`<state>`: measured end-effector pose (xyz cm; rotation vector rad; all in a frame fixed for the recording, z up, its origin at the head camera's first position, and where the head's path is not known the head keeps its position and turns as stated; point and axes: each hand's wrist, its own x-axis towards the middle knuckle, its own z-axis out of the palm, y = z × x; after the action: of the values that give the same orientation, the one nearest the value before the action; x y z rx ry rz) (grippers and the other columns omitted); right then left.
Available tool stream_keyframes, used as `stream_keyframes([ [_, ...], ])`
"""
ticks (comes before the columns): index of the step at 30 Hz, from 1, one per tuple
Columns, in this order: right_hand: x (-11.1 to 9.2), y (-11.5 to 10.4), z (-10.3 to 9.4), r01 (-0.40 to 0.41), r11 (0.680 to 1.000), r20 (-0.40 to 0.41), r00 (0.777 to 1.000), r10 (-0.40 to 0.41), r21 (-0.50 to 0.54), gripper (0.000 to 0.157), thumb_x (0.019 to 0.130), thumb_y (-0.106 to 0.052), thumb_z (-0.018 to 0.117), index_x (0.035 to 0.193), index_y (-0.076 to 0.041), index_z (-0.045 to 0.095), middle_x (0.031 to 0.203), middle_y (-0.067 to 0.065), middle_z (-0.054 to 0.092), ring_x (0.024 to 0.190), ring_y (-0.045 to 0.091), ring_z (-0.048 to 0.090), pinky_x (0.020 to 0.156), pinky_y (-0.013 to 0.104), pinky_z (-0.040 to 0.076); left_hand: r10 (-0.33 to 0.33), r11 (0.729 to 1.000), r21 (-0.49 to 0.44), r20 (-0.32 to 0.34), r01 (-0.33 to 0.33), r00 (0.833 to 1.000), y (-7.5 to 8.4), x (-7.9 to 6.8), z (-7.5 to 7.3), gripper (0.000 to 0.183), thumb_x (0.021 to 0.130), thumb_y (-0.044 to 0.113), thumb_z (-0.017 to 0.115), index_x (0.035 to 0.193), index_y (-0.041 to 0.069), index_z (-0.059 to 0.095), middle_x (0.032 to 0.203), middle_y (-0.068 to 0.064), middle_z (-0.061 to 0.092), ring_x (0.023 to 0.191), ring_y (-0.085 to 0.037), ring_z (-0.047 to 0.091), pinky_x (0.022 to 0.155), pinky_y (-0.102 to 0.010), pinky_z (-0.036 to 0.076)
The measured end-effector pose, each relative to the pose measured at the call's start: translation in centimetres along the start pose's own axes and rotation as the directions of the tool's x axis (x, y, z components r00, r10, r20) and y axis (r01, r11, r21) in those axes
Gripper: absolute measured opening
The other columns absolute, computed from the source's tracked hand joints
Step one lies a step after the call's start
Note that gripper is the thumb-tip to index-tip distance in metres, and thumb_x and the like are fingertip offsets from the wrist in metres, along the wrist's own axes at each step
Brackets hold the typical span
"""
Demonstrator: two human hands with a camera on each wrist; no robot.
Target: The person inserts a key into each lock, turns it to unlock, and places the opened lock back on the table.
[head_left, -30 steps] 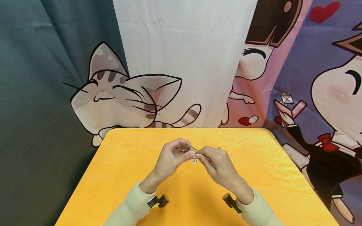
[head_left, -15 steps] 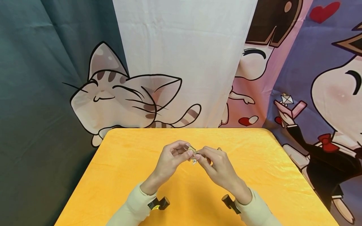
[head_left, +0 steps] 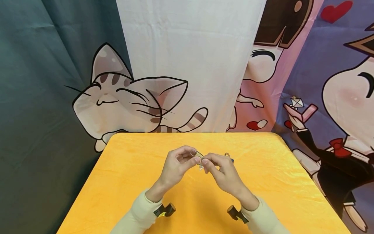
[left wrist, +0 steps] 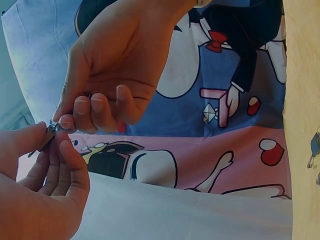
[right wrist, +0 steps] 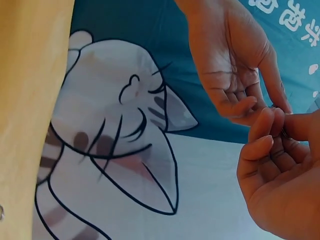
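Observation:
My left hand [head_left: 176, 165] pinches a small brass padlock [head_left: 199, 155] between thumb and fingers, its shackle pointing up and to the left. From the right, my right hand [head_left: 222, 169] meets it; thumb and forefinger pinch something small at the padlock's lower end, probably a key, mostly hidden by the fingertips. Small silver pieces [head_left: 201, 167] that look like keys dangle just below. In the left wrist view the padlock [left wrist: 48, 139] shows between the fingertips of both hands. Fingers hide nearly all of it in the right wrist view.
Behind my right hand lies a blue padlock [head_left: 232, 160] on the yellow-covered table [head_left: 140, 152], partly hidden. The left wrist view shows the blue padlock [left wrist: 315, 144] with small metal pieces near it. A cartoon-printed curtain [head_left: 190, 48] hangs beyond the table's far edge.
My right hand has shifted slightly and its fingers have turned a little at the padlock. More of the blue padlock behind it now shows. The left hand stays nearly still.

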<state>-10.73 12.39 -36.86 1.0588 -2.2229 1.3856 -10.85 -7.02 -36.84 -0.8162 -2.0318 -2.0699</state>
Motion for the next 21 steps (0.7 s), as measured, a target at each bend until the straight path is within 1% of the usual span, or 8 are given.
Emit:
stream_keyframes([
  [4,-0.04,0.12,0.15,-0.053,0.990,0.032,0.998,0.050,0.127,0.024,0.100,0.000,0.050,0.090,-0.015,0.066,0.067,-0.001,0.057,0.058,0.009,0.049,0.056,0.024,0.046,0.030,0.999,0.019,-0.011,-0.030,0.999,-0.02,-0.01,0.11,0.018,0.091,0.011,0.070,0.104,0.000,0.066,0.097,-0.018,0.065,0.089,-0.009,0.066,0.085,-0.028,0.057],
  [8,-0.12,0.23,0.26,-0.091,0.971,0.064,0.995,0.078,0.222,0.023,0.101,0.001,0.047,0.088,-0.007,0.064,0.066,0.005,0.056,0.057,0.018,0.046,0.054,0.025,0.043,0.054,0.998,0.032,-0.006,-0.054,0.999,0.02,-0.02,0.17,0.018,0.091,0.010,0.070,0.104,-0.001,0.066,0.096,-0.019,0.065,0.090,-0.009,0.066,0.086,-0.029,0.057],
  [11,-0.14,0.15,0.29,-0.125,0.956,0.081,0.991,0.107,0.267,0.023,0.102,-0.001,0.046,0.088,-0.003,0.064,0.065,0.006,0.056,0.058,0.018,0.047,0.055,0.026,0.044,0.074,0.996,0.046,0.002,-0.074,0.997,0.00,-0.03,0.15,0.017,0.091,0.009,0.070,0.104,-0.001,0.066,0.096,-0.019,0.066,0.090,-0.008,0.066,0.087,-0.029,0.057],
  [13,-0.14,0.11,0.30,-0.135,0.943,0.090,0.990,0.112,0.306,0.024,0.103,-0.002,0.045,0.088,-0.001,0.064,0.066,0.008,0.055,0.059,0.016,0.049,0.056,0.027,0.045,0.079,0.996,0.049,0.008,-0.079,0.997,0.01,-0.01,0.14,0.016,0.091,0.009,0.069,0.104,0.000,0.066,0.095,-0.019,0.066,0.090,-0.009,0.066,0.088,-0.030,0.057],
  [16,-0.11,0.09,0.37,-0.132,0.920,0.101,0.990,0.101,0.368,0.024,0.103,-0.002,0.043,0.089,0.001,0.062,0.066,0.011,0.053,0.060,0.013,0.051,0.055,0.029,0.046,0.076,0.996,0.050,0.014,-0.076,0.997,-0.04,0.02,0.12,0.015,0.091,0.011,0.069,0.103,0.001,0.066,0.095,-0.018,0.067,0.090,-0.009,0.067,0.089,-0.031,0.057],
  [18,-0.10,0.10,0.45,-0.123,0.905,0.103,0.991,0.089,0.408,0.023,0.103,-0.002,0.042,0.089,0.005,0.060,0.067,0.013,0.052,0.061,0.014,0.051,0.054,0.030,0.046,0.072,0.996,0.045,0.014,-0.072,0.997,-0.03,0.02,0.13,0.015,0.091,0.011,0.069,0.103,0.001,0.066,0.096,-0.019,0.067,0.090,-0.009,0.067,0.089,-0.031,0.057],
  [19,-0.10,0.10,0.51,-0.121,0.902,0.098,0.991,0.088,0.413,0.023,0.104,-0.002,0.042,0.090,0.005,0.059,0.068,0.014,0.051,0.061,0.014,0.051,0.054,0.031,0.046,0.068,0.997,0.041,0.011,-0.068,0.998,-0.04,0.02,0.14,0.016,0.091,0.011,0.069,0.103,0.001,0.066,0.096,-0.019,0.067,0.090,-0.009,0.067,0.088,-0.030,0.057],
  [21,-0.13,0.13,0.65,-0.113,0.912,0.078,0.993,0.090,0.393,0.022,0.103,-0.001,0.043,0.090,0.004,0.060,0.068,0.013,0.052,0.061,0.013,0.051,0.055,0.030,0.046,0.056,0.998,0.029,0.003,-0.056,0.998,-0.06,0.00,0.16,0.016,0.091,0.011,0.069,0.102,0.000,0.066,0.096,-0.020,0.066,0.090,-0.009,0.066,0.088,-0.029,0.057],
])
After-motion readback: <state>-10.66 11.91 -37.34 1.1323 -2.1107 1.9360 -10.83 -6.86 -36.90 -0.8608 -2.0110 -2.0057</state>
